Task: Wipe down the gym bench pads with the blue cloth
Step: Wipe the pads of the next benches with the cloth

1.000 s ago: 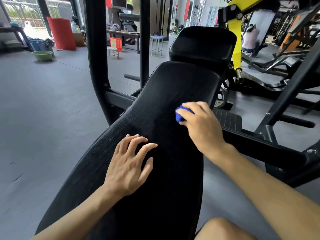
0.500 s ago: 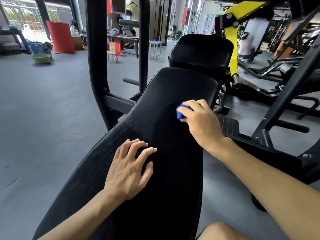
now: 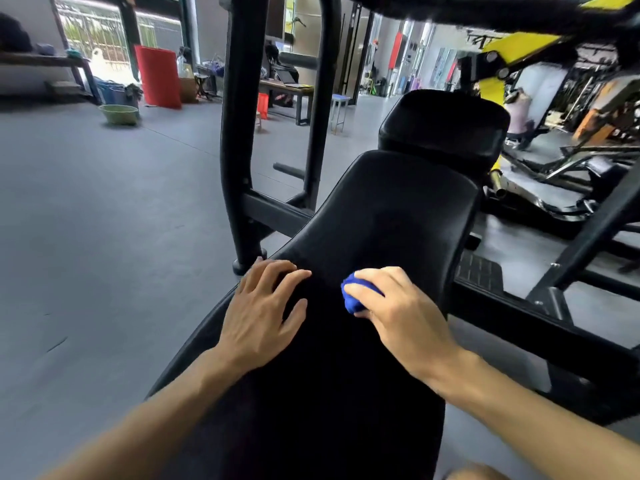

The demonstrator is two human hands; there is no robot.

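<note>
A long black bench pad (image 3: 388, 216) runs from the bottom of the view up toward a second, squarer black pad (image 3: 443, 129) behind it. My right hand (image 3: 398, 313) grips a bunched blue cloth (image 3: 356, 296) and holds it down on the long pad near its middle; only a small part of the cloth shows past my fingers. My left hand (image 3: 263, 306) rests on the pad's left side, fingers spread and slightly bent, just left of the cloth.
Black steel uprights (image 3: 239, 133) of the rack stand left of the bench. A black frame bar and foot plate (image 3: 481, 271) lie to the right, with a yellow machine (image 3: 498, 67) behind. Grey floor (image 3: 104, 220) spreads to the left. A green basin (image 3: 119, 114) sits far back.
My right hand has drawn the blue cloth back along the pad toward me and leftward, ending close to my left hand. The view has tilted up. My left hand stays on the pad.
</note>
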